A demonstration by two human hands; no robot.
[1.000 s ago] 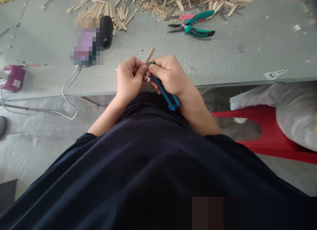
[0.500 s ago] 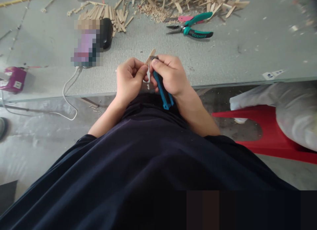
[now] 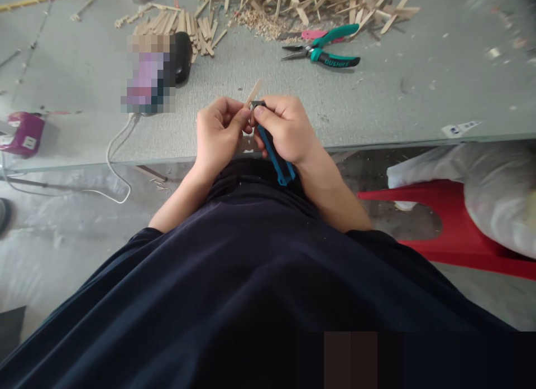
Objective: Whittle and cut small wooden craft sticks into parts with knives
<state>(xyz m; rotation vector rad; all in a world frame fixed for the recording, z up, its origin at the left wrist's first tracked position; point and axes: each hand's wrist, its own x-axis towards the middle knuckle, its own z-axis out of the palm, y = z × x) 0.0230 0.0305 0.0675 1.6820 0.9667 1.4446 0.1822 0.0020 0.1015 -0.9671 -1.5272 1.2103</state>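
Note:
My left hand (image 3: 220, 131) pinches a thin flat wooden stick (image 3: 254, 91) between thumb and fingers; its rounded upper end sticks out past the fingertips. Closed around a blue and black utility knife (image 3: 274, 154) is my right hand (image 3: 288, 128), its thumb pressed near the dark metal front end. That end meets the stick's edge beside my left fingertips; the exact contact is hidden by the fingers. Both hands are close together above the table's near edge.
Beyond my hands on the grey table (image 3: 234, 71) lie green-handled needle-nose pliers (image 3: 322, 49), a pile of wooden sticks (image 3: 318, 1), wood shavings (image 3: 259, 23), cut sticks (image 3: 163, 22) and a blurred phone (image 3: 146, 79) on a cable. A red stool (image 3: 452, 216) stands at right.
The knife's front end has slid slightly down along the stick and turned a little. More of the stick shows above it. Both hands stay in nearly the same place.

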